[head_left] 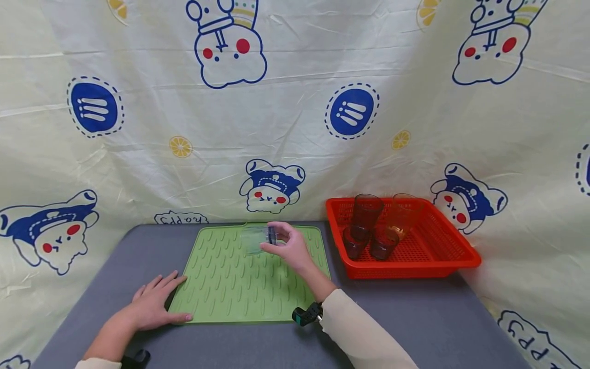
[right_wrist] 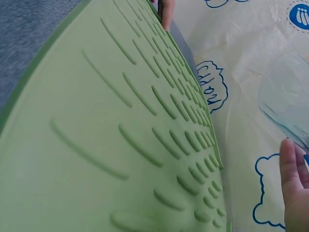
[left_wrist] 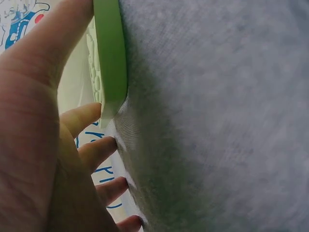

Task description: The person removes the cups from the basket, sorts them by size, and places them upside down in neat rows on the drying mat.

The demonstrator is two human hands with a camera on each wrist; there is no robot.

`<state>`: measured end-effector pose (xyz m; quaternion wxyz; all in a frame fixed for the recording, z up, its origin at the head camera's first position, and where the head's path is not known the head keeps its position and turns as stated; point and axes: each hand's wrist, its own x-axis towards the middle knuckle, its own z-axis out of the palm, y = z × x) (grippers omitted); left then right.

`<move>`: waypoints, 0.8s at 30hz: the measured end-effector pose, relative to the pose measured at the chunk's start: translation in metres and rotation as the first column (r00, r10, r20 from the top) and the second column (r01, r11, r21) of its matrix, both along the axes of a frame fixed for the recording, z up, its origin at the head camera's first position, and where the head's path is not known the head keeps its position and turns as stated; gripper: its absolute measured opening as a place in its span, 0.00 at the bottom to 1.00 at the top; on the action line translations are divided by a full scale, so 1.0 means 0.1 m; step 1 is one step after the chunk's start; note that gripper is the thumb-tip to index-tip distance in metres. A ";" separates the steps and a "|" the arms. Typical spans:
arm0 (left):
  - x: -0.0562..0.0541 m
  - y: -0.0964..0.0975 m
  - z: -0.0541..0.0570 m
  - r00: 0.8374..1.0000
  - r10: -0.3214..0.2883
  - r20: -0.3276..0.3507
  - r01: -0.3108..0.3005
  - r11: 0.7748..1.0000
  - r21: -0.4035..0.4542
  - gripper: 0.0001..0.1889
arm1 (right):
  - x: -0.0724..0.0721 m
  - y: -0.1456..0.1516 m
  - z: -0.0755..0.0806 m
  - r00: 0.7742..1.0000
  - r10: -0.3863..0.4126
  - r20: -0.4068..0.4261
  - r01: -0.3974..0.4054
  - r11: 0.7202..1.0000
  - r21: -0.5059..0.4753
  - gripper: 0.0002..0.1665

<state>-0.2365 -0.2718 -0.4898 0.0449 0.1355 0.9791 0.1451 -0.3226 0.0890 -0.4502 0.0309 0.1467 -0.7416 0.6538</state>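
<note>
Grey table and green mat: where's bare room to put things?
Free: the grey table in front of the red basket; the green mat, near side, right of the left hand; the basket's right end. Crowded: the basket's left end (four glasses) and the mat's far part, where the right hand holds a clear glass.

A clear cylindrical tumbler point(head_left: 255, 240), smooth and glossy, looks like glass or clear plastic, while a light-green rectangular mat point(head_left: 249, 302) shows a matt, rubber-like face roughened by raised ridges. The grey tabletop covering point(head_left: 230, 348) appears to be matt, slightly fuzzy cloth. A red rectangular basket point(head_left: 415, 273) is perforated plastic; the cream printed backdrop sheet point(head_left: 295, 118) looks like creased plastic with a soft sheen.
</note>
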 end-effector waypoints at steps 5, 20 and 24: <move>0.00 -0.02 0.02 0.999 -0.022 -0.026 0.023 1.000 0.017 0.55 | -0.04 -0.14 0.01 0.999 0.045 0.002 -0.045 0.999 0.017 0.33; -0.04 -0.02 0.04 1.000 -0.014 0.023 0.015 1.000 -0.002 0.56 | -0.21 -0.52 -0.16 0.999 0.027 0.025 -0.029 0.996 0.081 0.33; -0.05 -0.02 0.05 1.000 -0.019 0.023 0.019 1.000 -0.006 0.57 | -0.27 -0.61 -0.21 1.000 0.019 0.005 -0.020 0.992 0.126 0.34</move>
